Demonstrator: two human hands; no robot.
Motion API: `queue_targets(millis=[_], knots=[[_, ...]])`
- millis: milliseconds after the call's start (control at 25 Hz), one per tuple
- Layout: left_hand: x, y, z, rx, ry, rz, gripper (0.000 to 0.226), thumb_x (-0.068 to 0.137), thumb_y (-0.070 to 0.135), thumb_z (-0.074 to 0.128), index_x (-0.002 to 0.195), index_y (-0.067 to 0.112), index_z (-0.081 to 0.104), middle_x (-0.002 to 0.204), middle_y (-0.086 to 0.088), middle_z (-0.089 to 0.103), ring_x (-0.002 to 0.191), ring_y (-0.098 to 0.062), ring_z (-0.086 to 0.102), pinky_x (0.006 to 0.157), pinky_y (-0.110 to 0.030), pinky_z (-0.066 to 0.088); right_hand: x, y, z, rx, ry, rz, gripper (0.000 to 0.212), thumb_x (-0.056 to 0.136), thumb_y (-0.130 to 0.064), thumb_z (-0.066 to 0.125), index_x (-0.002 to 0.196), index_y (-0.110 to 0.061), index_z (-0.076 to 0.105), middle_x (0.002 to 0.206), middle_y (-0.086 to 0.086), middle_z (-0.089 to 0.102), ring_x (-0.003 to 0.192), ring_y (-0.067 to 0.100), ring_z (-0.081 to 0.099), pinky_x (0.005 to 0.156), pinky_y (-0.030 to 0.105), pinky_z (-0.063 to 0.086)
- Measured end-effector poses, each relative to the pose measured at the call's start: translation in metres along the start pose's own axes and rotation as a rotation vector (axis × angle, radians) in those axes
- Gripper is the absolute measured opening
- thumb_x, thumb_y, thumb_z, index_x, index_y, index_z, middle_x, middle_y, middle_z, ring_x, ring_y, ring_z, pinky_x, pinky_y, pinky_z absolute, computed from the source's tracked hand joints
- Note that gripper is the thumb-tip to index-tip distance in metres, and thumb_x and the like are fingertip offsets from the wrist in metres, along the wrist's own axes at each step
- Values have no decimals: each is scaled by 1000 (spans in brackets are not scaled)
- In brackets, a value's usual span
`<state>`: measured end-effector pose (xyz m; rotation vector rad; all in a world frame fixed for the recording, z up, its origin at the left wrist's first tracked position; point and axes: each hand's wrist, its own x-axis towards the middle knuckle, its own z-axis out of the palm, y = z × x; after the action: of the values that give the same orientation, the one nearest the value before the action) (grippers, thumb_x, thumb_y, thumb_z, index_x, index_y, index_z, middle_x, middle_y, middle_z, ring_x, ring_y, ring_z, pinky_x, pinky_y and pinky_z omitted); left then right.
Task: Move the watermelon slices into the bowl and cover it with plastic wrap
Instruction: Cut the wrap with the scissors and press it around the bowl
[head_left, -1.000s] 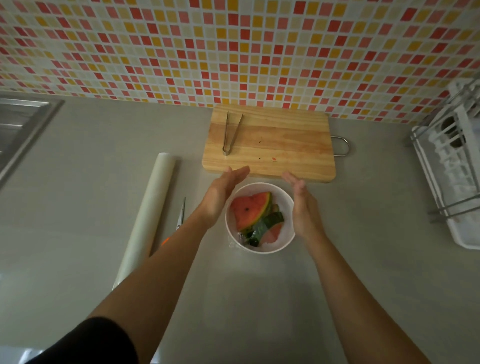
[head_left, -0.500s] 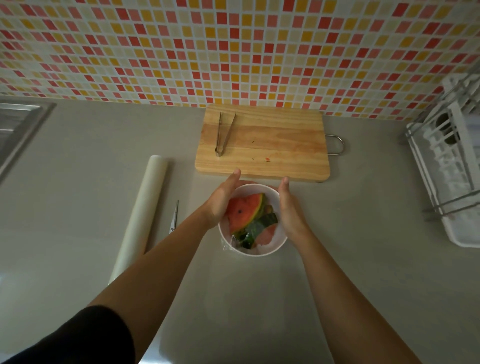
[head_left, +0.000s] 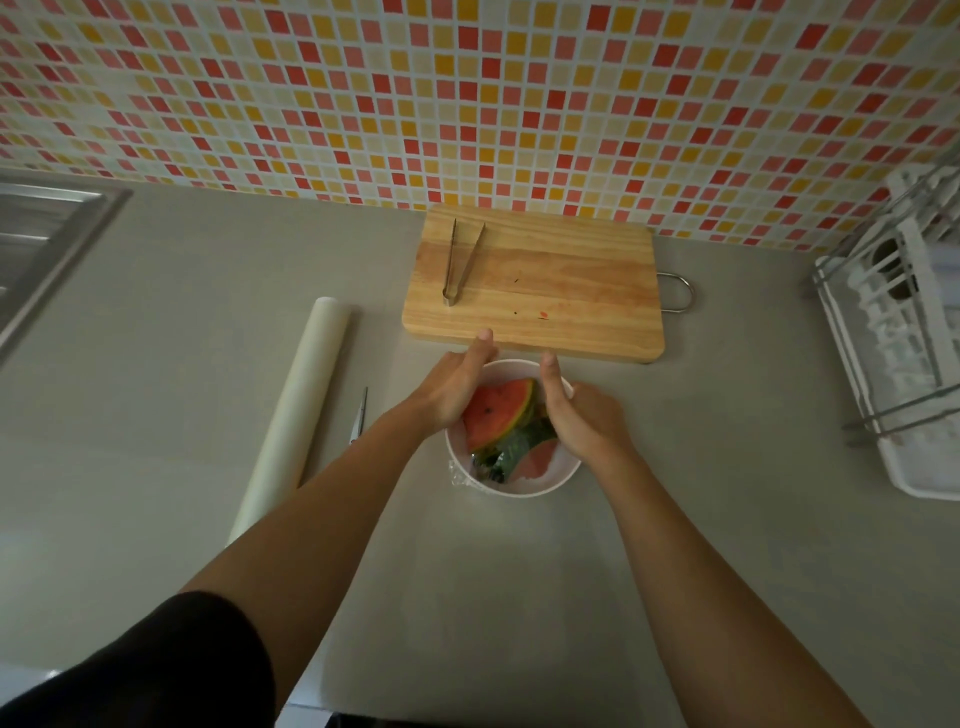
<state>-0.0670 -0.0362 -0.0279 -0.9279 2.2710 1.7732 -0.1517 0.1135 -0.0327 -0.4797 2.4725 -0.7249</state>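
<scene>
Your left hand (head_left: 457, 387) lies along the left side of the white bowl (head_left: 519, 491), fingers straight and pressed together, their tips reaching past the far rim to the near edge of the cutting board (head_left: 545, 291). The hand pinches nothing, and its palm faces the bowl. Your right hand (head_left: 576, 415) sits over the right rim with one digit straight and pointing towards the board. The remaining fingers bend down on the outer side of the bowl and are hidden, so you cannot tell whether they grip the wall or only press on it. The bowl stands on the grey bench (head_left: 182, 364) just in front of the board, between your two hands. The watermelon slices (head_left: 496, 410) are inside it, with one red wedge uppermost and darker rind and paler flesh below. A crinkled edge of plastic wrap (head_left: 462, 480) shows at the lower left of the rim; how far it covers the opening cannot be made out. To the left, well apart from the bowl, the roll of wrap (head_left: 296, 415) lies lengthwise, with scissors (head_left: 359, 415) beside it and partly behind your left forearm. Metal tongs (head_left: 460, 262) rest on the left part of the board. A white dish rack (head_left: 904, 364) stands at the right edge and a steel sink (head_left: 41, 234) at the far left.
</scene>
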Motion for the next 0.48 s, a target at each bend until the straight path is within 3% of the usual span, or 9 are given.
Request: queue_targets(millis=[80, 120, 200, 280, 320, 400, 480], knots=[[-10, -5, 0, -170, 186, 81, 76, 94, 59, 0, 147, 15, 33, 147, -7, 42, 135, -23, 37, 111, -42, 25, 4, 4, -5, 35, 15, -36, 120, 57, -93, -5, 119, -10, 56, 121, 15, 60, 115, 32, 53, 99, 42, 41], [-22, -13, 5, -311, 318, 89, 71, 96, 54, 1, 147, 15, 32, 149, -5, 41, 136, -20, 35, 114, -42, 24, 3, 5, -6, 125, 22, -82, 118, 59, -92, -3, 132, -15, 47, 136, 11, 51, 126, 29, 46, 105, 38, 33], [-57, -36, 34, -524, 571, 55, 58, 101, 44, 9, 145, 16, 36, 149, 0, 40, 138, -15, 34, 116, -36, 22, -2, 4, -3, 329, 20, -175, 104, 66, -87, 5, 140, -22, 39, 146, 0, 42, 133, 17, 38, 102, 25, 25], [-93, -53, 74, -523, 667, 89, 46, 102, 39, 17, 141, 25, 37, 146, 11, 38, 141, -12, 32, 111, -17, 22, -8, 2, 4, 445, 21, -191, 86, 77, -77, 11, 136, -25, 46, 141, -3, 47, 126, 9, 42, 97, 21, 27], [-104, -57, 87, -503, 641, 192, 43, 101, 39, 19, 139, 30, 38, 145, 16, 40, 139, -10, 34, 107, -11, 25, -11, 2, 9, 480, 45, -177, 77, 83, -70, 13, 132, -26, 51, 137, -3, 51, 122, 8, 45, 95, 21, 30], [-103, -55, 93, -485, 506, 359, 48, 100, 44, 21, 141, 28, 40, 143, 12, 48, 134, -9, 42, 107, -19, 33, -18, 2, 14, 585, 114, -62, 65, 92, -60, 12, 123, -26, 59, 126, -1, 59, 111, 11, 53, 89, 21, 36], [-84, -49, 71, -528, 400, 280, 54, 99, 52, 18, 137, 25, 46, 135, 3, 56, 128, -8, 49, 106, -32, 38, -32, 5, 18, 646, 224, 67, 61, 94, -58, 12, 100, -31, 66, 97, -7, 67, 82, 0, 58, 70, 14, 39]])
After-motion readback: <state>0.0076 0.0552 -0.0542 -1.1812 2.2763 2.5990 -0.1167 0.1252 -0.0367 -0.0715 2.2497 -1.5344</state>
